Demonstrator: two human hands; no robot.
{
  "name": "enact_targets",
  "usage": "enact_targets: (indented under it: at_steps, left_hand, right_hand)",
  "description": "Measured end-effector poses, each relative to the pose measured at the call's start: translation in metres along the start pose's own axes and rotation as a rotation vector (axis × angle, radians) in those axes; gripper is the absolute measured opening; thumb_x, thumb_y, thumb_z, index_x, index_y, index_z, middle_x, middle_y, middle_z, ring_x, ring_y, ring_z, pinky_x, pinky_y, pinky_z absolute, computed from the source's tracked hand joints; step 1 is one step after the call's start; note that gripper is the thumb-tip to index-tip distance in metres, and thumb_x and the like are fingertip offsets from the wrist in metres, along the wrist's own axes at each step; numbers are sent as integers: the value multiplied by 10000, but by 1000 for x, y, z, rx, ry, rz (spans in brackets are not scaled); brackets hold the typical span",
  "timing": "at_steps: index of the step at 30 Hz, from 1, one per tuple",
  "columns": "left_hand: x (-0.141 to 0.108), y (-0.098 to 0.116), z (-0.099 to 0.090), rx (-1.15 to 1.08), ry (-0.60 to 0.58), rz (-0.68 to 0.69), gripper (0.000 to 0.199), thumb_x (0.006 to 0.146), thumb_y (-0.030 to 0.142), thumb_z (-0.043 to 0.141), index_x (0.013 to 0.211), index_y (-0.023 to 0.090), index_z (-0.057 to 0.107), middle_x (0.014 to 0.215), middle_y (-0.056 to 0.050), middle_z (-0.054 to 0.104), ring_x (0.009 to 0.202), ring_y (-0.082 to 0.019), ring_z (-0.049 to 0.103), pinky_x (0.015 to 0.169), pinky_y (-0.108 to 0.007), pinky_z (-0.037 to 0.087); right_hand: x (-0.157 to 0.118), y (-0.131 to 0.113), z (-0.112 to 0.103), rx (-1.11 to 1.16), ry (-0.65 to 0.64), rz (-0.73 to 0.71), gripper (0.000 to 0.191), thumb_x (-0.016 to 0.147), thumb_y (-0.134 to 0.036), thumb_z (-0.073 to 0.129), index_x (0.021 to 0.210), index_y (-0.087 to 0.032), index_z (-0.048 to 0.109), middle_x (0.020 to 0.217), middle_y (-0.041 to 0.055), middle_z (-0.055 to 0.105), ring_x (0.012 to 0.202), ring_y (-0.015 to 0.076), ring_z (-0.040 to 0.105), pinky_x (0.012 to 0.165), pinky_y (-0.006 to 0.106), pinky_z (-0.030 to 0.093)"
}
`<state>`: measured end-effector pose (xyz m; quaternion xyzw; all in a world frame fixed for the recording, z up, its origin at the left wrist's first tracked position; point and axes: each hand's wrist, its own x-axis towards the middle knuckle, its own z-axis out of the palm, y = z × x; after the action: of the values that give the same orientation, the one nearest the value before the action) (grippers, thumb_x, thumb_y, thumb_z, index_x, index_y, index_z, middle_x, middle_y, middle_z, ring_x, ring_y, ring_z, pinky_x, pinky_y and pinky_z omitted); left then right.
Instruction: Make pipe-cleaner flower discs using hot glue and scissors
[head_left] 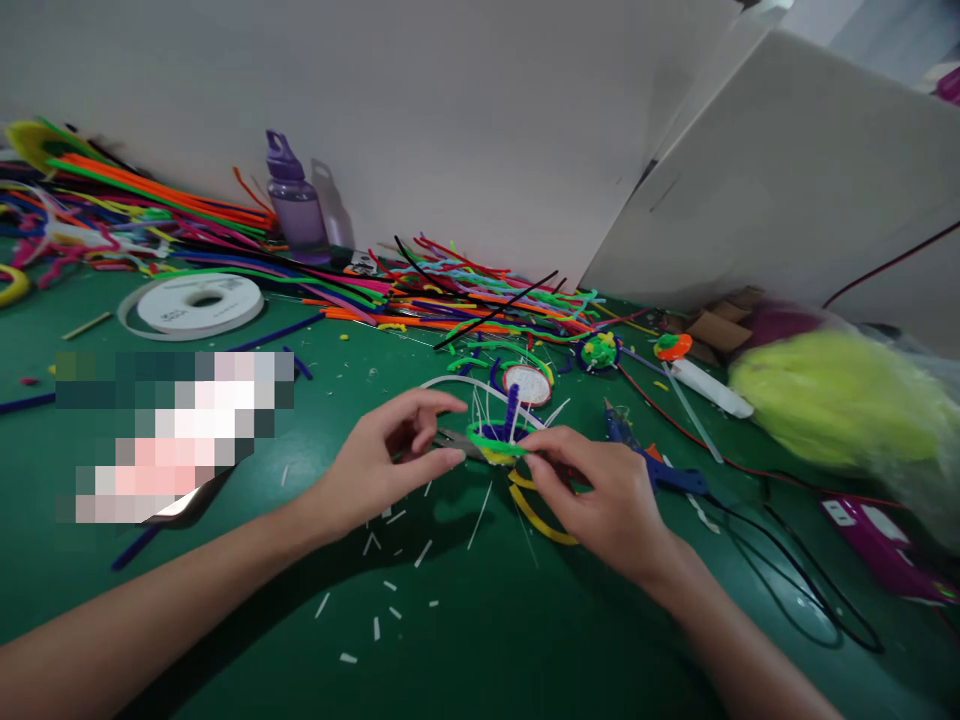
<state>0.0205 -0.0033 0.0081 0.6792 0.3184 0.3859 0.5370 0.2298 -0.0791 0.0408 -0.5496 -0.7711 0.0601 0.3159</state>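
Near the centre, my right hand (600, 490) pinches the edge of a small ring-shaped piece (496, 442) of green, purple and yellow pipe cleaner. A purple stem (512, 408) and thin white strands stand up from it. My left hand (401, 450) is just left of the piece, thumb and fingers apart, holding nothing. Partly hidden behind the left fingertips and the piece lies a grey metal tool (459, 441). A white disc with a red rim (528, 384) lies right behind the piece, and a yellow curved strip (541, 515) is below it.
Pipe cleaners (450, 300) lie heaped along the wall, near a purple bottle (298, 210) and a white ribbon spool (201, 304). At right are a blue glue gun (675, 477), its cable and a yellow-green bundle in plastic (825, 395). White scraps (390, 586) dot the green table (480, 660).
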Motion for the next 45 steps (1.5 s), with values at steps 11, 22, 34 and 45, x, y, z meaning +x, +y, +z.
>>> enact_targets:
  at_steps: [11,22,34,45]
  left_hand:
    - [-7,-3,2,532,-96,306,152,825,262,553,886,209,682,610,6,549,556,-99,463,561,-219,374]
    - [-3,-8,0,560,-86,342,102,821,217,566,827,193,664,674,15,605,552,-69,469,656,-211,436]
    - [1,-14,-3,578,-48,433,88,811,174,579,842,182,661,637,24,583,516,-57,447,575,-193,442]
    - [-1,-12,-1,583,-46,454,100,805,130,575,827,172,664,598,38,549,499,-49,440,700,-223,489]
  right_hand:
    - [-7,-10,17,-74,-76,-168,184,865,-204,479,981,-224,621,757,-2,706,638,131,650,616,254,458]
    - [-32,123,-78,-320,43,234,225,805,-358,554,944,-216,659,928,64,675,836,228,634,737,365,494]
    - [-67,156,-82,-244,-445,373,476,778,-379,524,1225,-217,535,1311,98,485,1226,283,435,1013,445,360]
    - [-57,131,-86,184,-288,529,451,785,-445,571,1176,-224,539,1223,118,550,1101,299,525,910,403,442]
